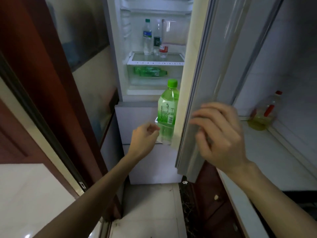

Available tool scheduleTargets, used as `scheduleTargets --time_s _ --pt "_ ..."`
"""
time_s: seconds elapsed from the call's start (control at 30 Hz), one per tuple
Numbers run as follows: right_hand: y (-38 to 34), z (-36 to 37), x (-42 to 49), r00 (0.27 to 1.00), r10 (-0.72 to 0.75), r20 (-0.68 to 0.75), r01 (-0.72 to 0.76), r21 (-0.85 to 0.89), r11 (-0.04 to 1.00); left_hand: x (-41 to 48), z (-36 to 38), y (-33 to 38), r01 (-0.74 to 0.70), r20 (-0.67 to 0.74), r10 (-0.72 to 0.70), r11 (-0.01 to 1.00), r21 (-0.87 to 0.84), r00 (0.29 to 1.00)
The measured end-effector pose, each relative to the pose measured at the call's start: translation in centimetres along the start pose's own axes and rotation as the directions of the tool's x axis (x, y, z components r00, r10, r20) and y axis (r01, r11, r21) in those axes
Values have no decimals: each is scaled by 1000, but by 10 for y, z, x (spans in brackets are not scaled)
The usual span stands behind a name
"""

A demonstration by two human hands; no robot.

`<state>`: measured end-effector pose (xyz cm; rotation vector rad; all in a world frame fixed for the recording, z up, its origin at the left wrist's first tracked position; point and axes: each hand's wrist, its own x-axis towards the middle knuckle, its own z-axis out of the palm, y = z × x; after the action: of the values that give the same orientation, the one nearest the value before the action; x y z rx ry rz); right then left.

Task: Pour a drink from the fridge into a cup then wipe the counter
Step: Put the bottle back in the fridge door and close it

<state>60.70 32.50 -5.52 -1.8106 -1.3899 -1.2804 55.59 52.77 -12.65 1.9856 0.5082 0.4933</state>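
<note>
The fridge (154, 48) stands open ahead, its door (205, 66) swung out to the right. A large green-capped bottle (167, 107) of pale green drink stands upright in the door's lower rack. My left hand (144, 140) is stretched toward the bottle's lower part with loosely curled fingers right beside it, holding nothing. My right hand (221, 134) lies against the door's outer edge with spread fingers, slightly blurred. No cup is in view.
Three bottles (147, 36) stand on the glass shelf and a green bottle (151, 71) lies below it. An oil bottle (264, 115) sits on the white counter (257, 160) at right. A brown door frame (51, 100) and pale worktop (25, 194) are at left.
</note>
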Motion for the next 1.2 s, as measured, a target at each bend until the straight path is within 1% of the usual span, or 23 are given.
scheduleTargets --time_s 0.07,0.17,0.23,0.3,0.43,0.53,0.63,0.73,0.87,1.0,1.1,1.2 --pt "14 2 2 996 -75 -39 74 -17 997 -10 5 -1 -16 58 16 1000 -5 998" --pt "26 13 6 986 -165 -20 166 15 986 -23 14 -2 -35 152 40 999 -31 988" --pt "27 23 10 979 -204 -17 205 19 979 -27 19 -4 -38 164 45 998 -45 985" --pt "23 32 17 972 -236 -11 236 18 972 -31 20 -5 -15 134 24 998 -66 991" --pt "15 53 29 953 -302 6 302 22 953 -35 18 -10 41 14 -39 989 -139 999" --pt "8 68 39 938 -342 47 338 85 937 -35 13 -19 81 -119 -102 982 -170 988" --pt "1 85 52 922 -380 76 365 161 917 -34 7 -26 116 -182 -144 981 -158 973" --pt "-6 104 62 922 -377 92 345 250 905 -31 1 -28 136 -217 -163 982 -132 962" --pt "-10 123 69 940 -321 116 270 319 908 -16 -14 -29 179 -293 -209 976 -123 933" --pt "-2 145 72 965 -234 121 186 313 931 6 -33 -36 210 -314 -241 969 -130 918" --pt "8 169 72 968 -154 200 90 297 951 23 -46 -46 220 -323 -248 968 -122 913" --pt "15 195 75 957 -138 254 69 263 962 43 -59 -55 221 -325 -256 965 -141 911"
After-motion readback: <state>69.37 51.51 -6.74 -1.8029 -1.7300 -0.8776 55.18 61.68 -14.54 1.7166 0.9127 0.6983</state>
